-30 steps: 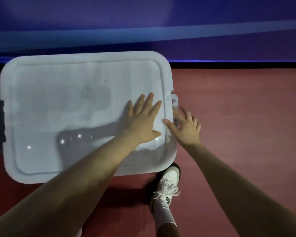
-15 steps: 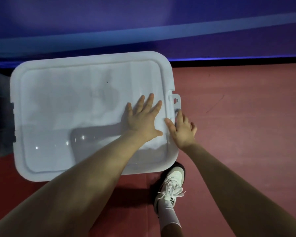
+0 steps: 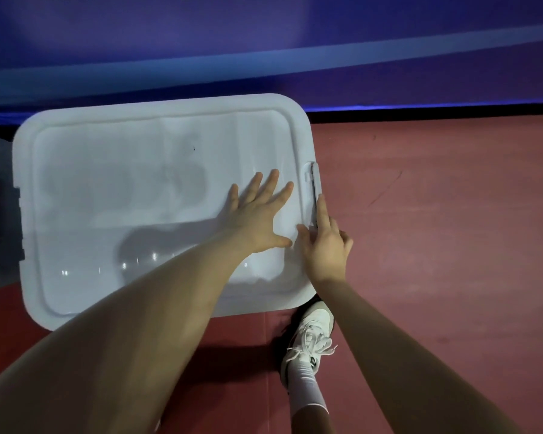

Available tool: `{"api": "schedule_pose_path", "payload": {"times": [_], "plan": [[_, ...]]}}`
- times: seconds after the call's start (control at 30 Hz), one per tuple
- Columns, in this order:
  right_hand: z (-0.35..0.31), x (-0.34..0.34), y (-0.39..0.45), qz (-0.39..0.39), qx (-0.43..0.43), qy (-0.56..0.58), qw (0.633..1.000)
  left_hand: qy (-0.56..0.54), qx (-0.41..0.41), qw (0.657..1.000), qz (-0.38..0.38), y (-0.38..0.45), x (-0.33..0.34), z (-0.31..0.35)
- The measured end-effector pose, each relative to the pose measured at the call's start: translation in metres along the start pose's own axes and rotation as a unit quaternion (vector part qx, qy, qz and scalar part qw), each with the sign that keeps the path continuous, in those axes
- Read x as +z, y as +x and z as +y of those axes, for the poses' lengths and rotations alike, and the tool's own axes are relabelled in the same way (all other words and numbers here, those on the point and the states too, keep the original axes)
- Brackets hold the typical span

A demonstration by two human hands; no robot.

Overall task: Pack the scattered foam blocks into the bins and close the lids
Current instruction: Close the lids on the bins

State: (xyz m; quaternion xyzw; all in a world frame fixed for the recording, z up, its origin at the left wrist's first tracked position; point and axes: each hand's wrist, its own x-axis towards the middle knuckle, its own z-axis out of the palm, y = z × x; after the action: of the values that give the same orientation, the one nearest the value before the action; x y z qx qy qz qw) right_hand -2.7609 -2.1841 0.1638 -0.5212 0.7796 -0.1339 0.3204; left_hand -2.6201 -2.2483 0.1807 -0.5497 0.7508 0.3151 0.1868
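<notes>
Our left hand (image 3: 257, 214) lies flat, fingers spread, on the lid (image 3: 138, 189) covering the bin on the floor (image 3: 436, 214). Our right hand (image 3: 326, 245) presses straight fingers against the side latch (image 3: 314, 183). We read no writing.

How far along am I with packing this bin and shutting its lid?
Done, by the look of it: the white lid lies flat over the bin, and no foam blocks show on the red floor. In hand: your left hand presses flat on the lid while your right hand works the latch on the lid's right edge. Left: the opposite edge's fastening cannot be judged, and other bins are out of view.
</notes>
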Motion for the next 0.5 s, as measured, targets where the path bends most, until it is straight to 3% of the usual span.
{"api": "schedule_pose_path", "payload": {"times": [0.23, 0.33, 0.5], "plan": [[-0.013, 0.007, 0.000, 0.028, 0.029, -0.078, 0.996, -0.004, 0.018, 1.000, -0.004, 0.001, 0.000, -0.005], [-0.016, -0.002, 0.000, 0.020, 0.002, -0.125, 0.992, -0.003, 0.039, 0.999, 0.018, -0.005, -0.004, -0.010], [-0.042, 0.010, -0.017, 0.099, -0.099, -0.232, 0.963, -0.048, 0.037, 0.992, 0.114, -0.054, 0.020, -0.045]]}}
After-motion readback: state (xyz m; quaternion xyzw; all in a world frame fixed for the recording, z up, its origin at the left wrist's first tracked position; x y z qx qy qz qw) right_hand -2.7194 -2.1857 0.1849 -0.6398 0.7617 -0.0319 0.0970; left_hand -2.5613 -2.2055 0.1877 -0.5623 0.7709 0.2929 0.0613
